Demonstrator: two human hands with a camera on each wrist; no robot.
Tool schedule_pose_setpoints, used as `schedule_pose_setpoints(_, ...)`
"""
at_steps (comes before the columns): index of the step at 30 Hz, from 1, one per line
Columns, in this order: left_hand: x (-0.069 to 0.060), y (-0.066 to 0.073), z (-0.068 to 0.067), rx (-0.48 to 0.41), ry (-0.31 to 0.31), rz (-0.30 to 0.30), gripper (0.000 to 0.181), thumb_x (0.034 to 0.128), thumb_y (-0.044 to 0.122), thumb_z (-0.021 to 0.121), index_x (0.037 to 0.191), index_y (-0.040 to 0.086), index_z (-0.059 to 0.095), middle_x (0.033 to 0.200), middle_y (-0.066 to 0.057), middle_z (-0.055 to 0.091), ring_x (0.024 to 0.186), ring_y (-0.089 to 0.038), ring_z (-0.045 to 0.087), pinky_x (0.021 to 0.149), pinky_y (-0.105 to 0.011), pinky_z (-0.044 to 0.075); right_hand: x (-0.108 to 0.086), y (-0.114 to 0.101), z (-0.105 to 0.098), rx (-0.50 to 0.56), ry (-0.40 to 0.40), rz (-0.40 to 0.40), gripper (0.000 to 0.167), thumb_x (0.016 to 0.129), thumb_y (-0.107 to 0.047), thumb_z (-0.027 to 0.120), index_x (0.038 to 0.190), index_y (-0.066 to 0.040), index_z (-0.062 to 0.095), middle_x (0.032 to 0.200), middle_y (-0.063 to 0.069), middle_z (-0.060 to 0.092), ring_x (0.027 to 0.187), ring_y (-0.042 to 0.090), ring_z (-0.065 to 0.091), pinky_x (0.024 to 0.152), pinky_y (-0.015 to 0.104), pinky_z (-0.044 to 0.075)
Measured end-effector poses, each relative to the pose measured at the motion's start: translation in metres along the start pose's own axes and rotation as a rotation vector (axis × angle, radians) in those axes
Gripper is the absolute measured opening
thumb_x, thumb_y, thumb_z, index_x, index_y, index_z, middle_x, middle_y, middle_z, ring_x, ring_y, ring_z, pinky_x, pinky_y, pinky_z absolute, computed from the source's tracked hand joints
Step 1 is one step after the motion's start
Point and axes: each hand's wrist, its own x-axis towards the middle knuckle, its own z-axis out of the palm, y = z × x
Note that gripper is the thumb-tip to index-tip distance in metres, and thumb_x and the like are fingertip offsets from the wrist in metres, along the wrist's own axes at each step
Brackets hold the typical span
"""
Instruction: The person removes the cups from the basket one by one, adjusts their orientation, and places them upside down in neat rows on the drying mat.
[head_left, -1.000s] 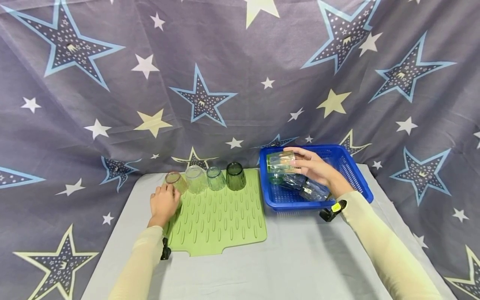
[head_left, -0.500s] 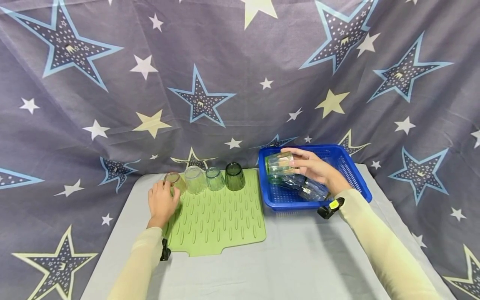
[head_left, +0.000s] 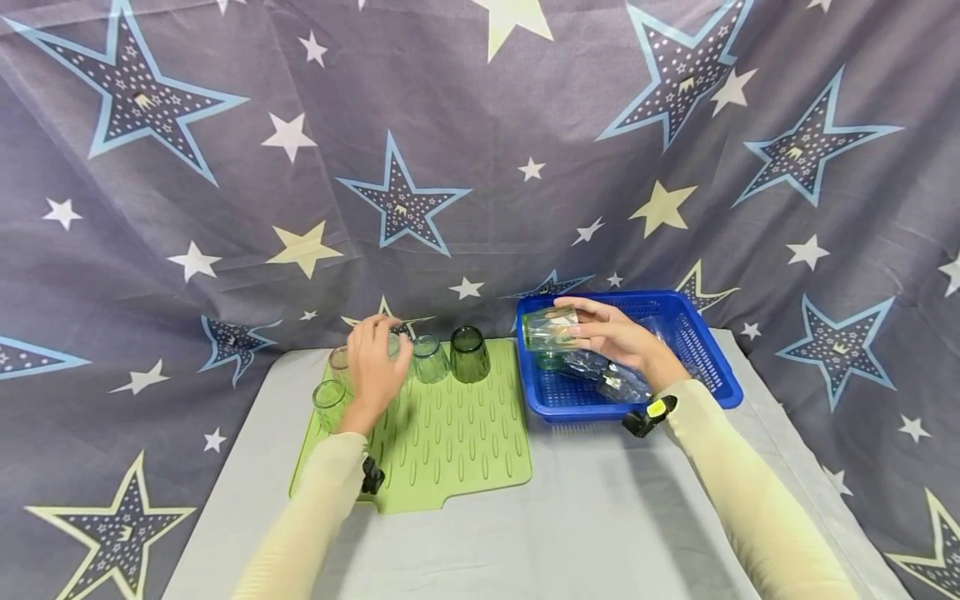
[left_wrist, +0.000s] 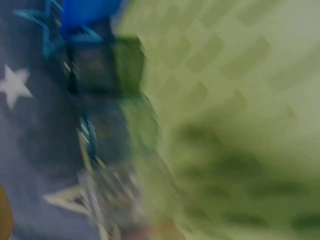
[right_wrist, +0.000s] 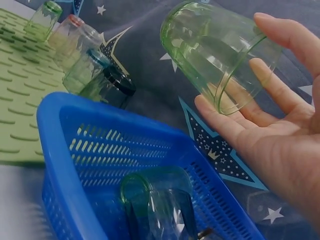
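Item: pale green glass (head_left: pixel 550 329), held in your right hand (head_left: pixel 618 337), above the left part of the blue basket (head_left: pixel 585 412). Thumb and fingers grip it near the thin rim.

Views: the right wrist view shows the rim beside your fingers, plus a green-tinted glass (right_wrist: pixel 167 182) and a blue-tinted glass (right_wrist: pixel 165 215) lying in the basket. The left wrist view, badly blurred, shows the clear glass (left_wrist: pixel 112 197), which your left hand (head_left: pixel 377 367) mostly covers in the head view.

Orientation: glass on its side, long axis roughly left to right; thick end left, rim right.

Change: half a second ago your left hand stood farther left; it has come right and uncovered the small green glass (head_left: pixel 328 406) at the mat's near left. Your right hand and its glass have shifted slightly left.

Left hand: fingers parted, above the row; contact with the clear glass, cannot tell.

Surroundings: green mat (head_left: pixel 465 442) on the bench (head_left: pixel 570 533); along its far edge, left to right, pink-rimmed glass (head_left: pixel 339 360), clear glass, teal glass (head_left: pixel 431 362), dark glass (head_left: pixel 470 357). Far side: star-patterned cloth (head_left: pixel 517 108).
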Motion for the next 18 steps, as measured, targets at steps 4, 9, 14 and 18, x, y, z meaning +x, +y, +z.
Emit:
schedule_pose_setpoints(4, 0.013, 0.034, 0.014, -0.135, -0.038, -0.016, 0.028, 0.0907, 0.021, 0.058, 0.108, 0.003, 0.069, 0.113, -0.016, 0.066, 0.104, -0.036, 0.058, 0.092, -0.051, 0.045, 0.004, 0.002, 0.004, 0.025, -0.006, -0.017, 0.053, 0.103, 0.01, 0.041, 0.152, -0.008, 0.04, 0.131, 0.002, 0.064, 0.118, 0.019, 0.066, 0.099, 0.032, 0.055)
schedule_pose_setpoints(9, 0.024, 0.074, 0.031, -0.283, -0.117, -0.038, 0.034, 0.0929, 0.027, 0.055, 0.116, 0.005, 0.067, 0.123, -0.014, 0.065, 0.113, -0.032, 0.058, 0.101, -0.048, 0.045, 0.011, 0.005, 0.01, 0.094, -0.019, -0.033, 0.048, 0.104, 0.007, 0.041, 0.149, -0.008, 0.042, 0.128, 0.003, 0.066, 0.116, 0.018, 0.067, 0.099, 0.033, 0.055)
schedule_pose_setpoints(14, 0.028, 0.109, 0.045, -0.387, -0.21, -0.053, 0.039, 0.0951, 0.031, 0.053, 0.124, 0.008, 0.066, 0.133, -0.013, 0.063, 0.127, -0.028, 0.056, 0.112, -0.044, 0.042, 0.016, 0.009, 0.018, 0.125, -0.006, -0.028, 0.048, 0.104, 0.005, 0.04, 0.151, -0.005, 0.038, 0.127, 0.006, 0.067, 0.118, 0.022, 0.065, 0.102, 0.036, 0.054)
schedule_pose_setpoints(18, 0.029, 0.128, 0.055, -0.437, -0.266, -0.06, 0.039, 0.0956, 0.032, 0.055, 0.129, 0.014, 0.066, 0.138, -0.009, 0.062, 0.131, -0.023, 0.055, 0.11, -0.044, 0.045, 0.019, 0.011, 0.023, 0.136, 0.028, -0.008, 0.045, 0.103, 0.006, 0.037, 0.144, -0.01, 0.046, 0.125, 0.006, 0.067, 0.114, 0.021, 0.066, 0.1, 0.035, 0.055)
